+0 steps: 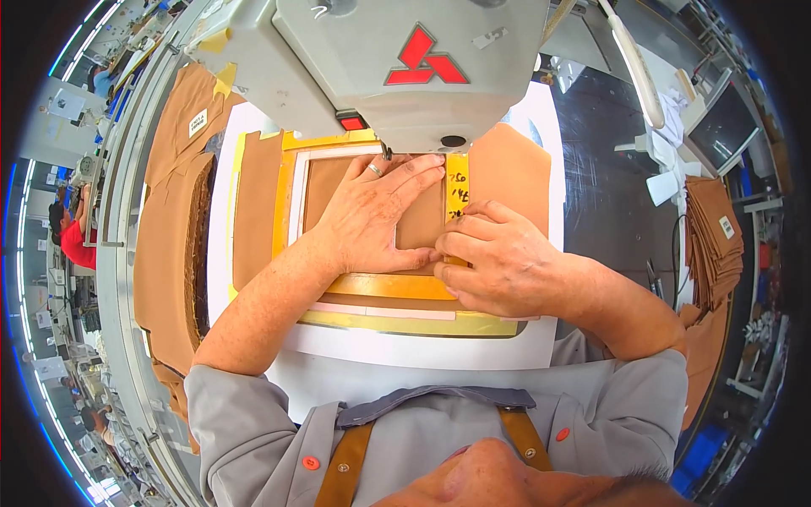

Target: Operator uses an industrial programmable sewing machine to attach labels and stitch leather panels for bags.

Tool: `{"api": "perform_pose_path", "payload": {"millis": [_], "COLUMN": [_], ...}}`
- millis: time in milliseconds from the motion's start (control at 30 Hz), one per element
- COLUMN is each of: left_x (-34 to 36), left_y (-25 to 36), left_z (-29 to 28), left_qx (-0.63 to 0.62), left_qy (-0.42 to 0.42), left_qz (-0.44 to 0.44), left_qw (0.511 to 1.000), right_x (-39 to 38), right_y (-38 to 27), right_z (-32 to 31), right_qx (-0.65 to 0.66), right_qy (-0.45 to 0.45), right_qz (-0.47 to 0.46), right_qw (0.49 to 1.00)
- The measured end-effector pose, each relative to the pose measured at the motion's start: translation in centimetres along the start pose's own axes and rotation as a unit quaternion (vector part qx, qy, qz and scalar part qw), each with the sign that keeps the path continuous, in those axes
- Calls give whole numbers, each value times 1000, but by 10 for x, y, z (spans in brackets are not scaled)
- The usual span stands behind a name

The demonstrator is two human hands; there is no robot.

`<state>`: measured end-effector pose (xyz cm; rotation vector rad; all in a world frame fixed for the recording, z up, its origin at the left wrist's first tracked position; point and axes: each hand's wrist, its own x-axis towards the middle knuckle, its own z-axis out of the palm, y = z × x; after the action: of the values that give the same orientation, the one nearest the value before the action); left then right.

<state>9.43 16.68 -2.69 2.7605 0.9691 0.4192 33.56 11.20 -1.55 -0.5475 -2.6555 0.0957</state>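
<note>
My left hand (372, 211), a ring on one finger, lies flat with fingers spread on a brown fabric piece (325, 182) inside a yellow frame template (389, 286) under the grey sewing machine head (397, 68). My right hand (498, 258) presses with curled fingers on the frame's yellow right bar (457, 173), next to another brown fabric piece (511, 173). Both hands touch near the frame's lower right corner. Neither hand grips anything.
A stack of brown fabric pieces (173, 245) lies to the left and another stack (714, 237) to the right. A white lamp arm (638, 76) and a small screen (722, 127) stand at the right. A person in red (72, 241) works at the far left.
</note>
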Motion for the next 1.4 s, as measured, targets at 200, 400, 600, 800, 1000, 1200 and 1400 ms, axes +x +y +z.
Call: {"api": "perform_pose_path", "payload": {"millis": [200, 400, 600, 800, 1000, 1200, 1400], "left_x": [1, 2, -1, 1, 1, -2, 0], "left_y": [-3, 1, 3, 5, 12, 6, 12], "left_z": [4, 2, 0, 0, -3, 5, 7], "left_qx": [-15, -10, 17, 36, 31, 14, -7], "left_qy": [41, 45, 32, 30, 18, 26, 57], "left_qz": [51, 42, 62, 52, 30, 64, 26], "left_qw": [998, 998, 997, 998, 999, 998, 998], "right_x": [-1, -3, -7, -5, -6, -4, -3], "right_y": [-2, -2, -5, -6, -3, 4, 10], "right_z": [0, -4, -8, -10, -10, -6, -5], "right_qx": [40, 62, 44, 10, 14, -23, -35], "right_qy": [-5, -18, -35, -57, -72, -46, -37], "right_qz": [28, 40, 40, 44, 62, 62, 76], "right_qw": [999, 997, 998, 997, 995, 997, 996]}}
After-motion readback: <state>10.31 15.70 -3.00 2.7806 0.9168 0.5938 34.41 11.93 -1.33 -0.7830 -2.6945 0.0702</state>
